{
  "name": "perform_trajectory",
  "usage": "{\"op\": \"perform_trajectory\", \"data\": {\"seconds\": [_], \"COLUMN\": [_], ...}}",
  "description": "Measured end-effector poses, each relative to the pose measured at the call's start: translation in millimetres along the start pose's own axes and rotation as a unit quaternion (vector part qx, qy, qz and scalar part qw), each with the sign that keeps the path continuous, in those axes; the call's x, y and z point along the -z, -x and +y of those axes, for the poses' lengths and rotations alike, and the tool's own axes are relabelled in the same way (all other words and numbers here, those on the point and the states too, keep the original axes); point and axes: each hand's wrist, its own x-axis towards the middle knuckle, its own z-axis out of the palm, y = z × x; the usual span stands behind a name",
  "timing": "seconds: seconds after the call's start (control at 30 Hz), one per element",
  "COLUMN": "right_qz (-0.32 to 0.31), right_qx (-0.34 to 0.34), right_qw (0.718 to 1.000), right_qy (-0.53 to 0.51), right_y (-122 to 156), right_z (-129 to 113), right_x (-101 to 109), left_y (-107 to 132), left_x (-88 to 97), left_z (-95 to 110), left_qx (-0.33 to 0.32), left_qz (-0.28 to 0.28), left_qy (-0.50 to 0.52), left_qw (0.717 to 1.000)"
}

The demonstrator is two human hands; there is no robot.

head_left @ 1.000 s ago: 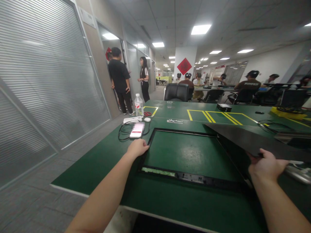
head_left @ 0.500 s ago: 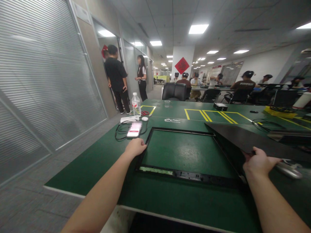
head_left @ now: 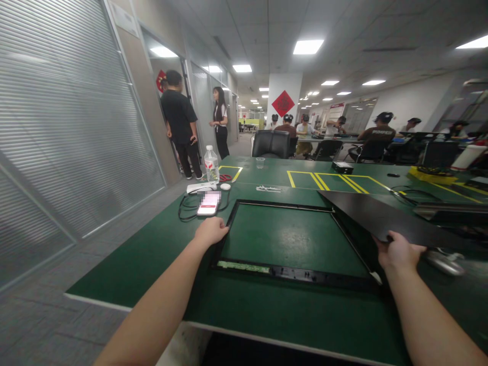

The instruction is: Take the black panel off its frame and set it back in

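An open-plan office: ceiling light panels, swivel chairs, green worktables, seated workers.

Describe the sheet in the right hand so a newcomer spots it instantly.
Start at the big green table; an open black frame lies flat on it. Over the frame's right side, the right hand grips the near edge of a dark panel. Unlike the frame, it is a solid sheet, lifted and tilted off the table.

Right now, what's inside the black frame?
Green tabletop shows inside the black frame. The dark panel held by the right hand covers part of its right side.
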Motion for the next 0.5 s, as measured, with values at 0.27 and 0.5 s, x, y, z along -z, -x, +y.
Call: {"op": "perform_trajectory", "data": {"seconds": [0.27,0.5], "right_qz": [0.0,-0.008], "right_qx": [-0.014,-0.025], "right_qw": [0.998,0.997], "right_qy": [-0.054,-0.074], "right_y": [6.6,8.1], "right_z": [-4.6,-6.5], "right_x": [-0.6,0.5], "left_y": [0.2,1.5], "left_x": [-1.2,-0.2], "left_z": [-1.4,-0.1], "left_qx": [-0.001,-0.003], "left_qz": [0.011,0.016], "left_qy": [0.022,0.042], "left_qw": [1.0,0.999]}}
